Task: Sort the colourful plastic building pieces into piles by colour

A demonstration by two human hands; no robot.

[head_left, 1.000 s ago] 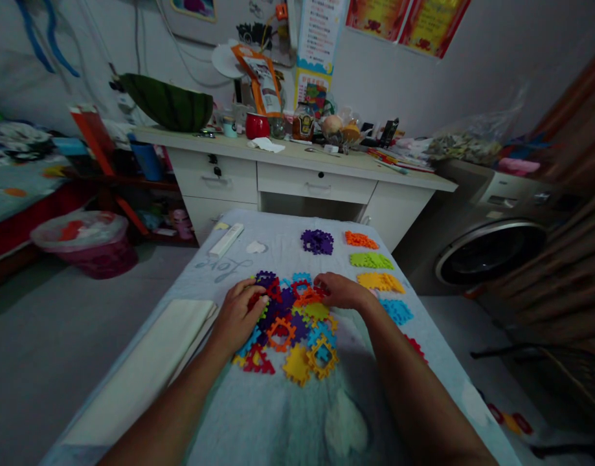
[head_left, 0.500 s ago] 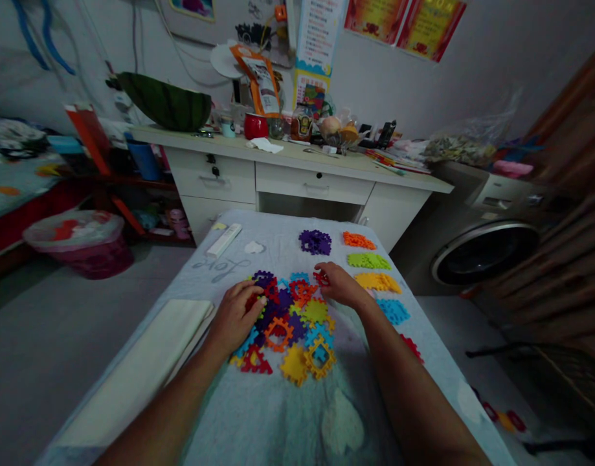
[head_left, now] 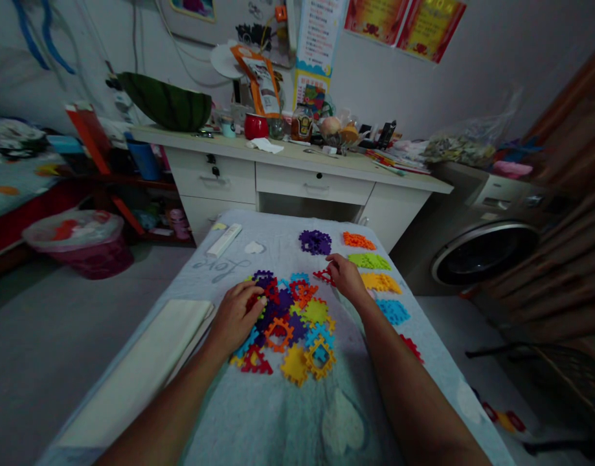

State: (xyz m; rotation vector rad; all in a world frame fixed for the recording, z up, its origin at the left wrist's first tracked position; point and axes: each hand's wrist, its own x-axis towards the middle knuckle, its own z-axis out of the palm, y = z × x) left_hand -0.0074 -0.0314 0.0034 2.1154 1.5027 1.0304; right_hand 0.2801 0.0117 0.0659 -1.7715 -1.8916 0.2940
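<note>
A heap of interlocking plastic building pieces with toothed edges lies mid-table, in purple, red, orange, yellow, blue and green. At its left side is my left hand (head_left: 236,317), fingers and thumb curled around a red piece (head_left: 252,301). My right hand (head_left: 346,278) is just right of the heap, fingers loosely bent and apart, beside a red triangular piece (head_left: 324,277); the thumb is mostly hidden. An orange ring-shaped piece (head_left: 269,336) and a yellow piece (head_left: 294,364) lie on the heap's near side.
Sorted groups run down the right: orange pieces (head_left: 358,241), green pieces (head_left: 370,261), yellow pieces (head_left: 382,283), blue pieces (head_left: 393,312), red pieces (head_left: 412,349). Purple pieces (head_left: 315,242) lie at the back. A white remote (head_left: 224,241) and folded cloth (head_left: 146,362) are left.
My right hand has shifted right, uncovering more of the red triangular piece, which lies nearly where it was. My left hand has stayed in place.
</note>
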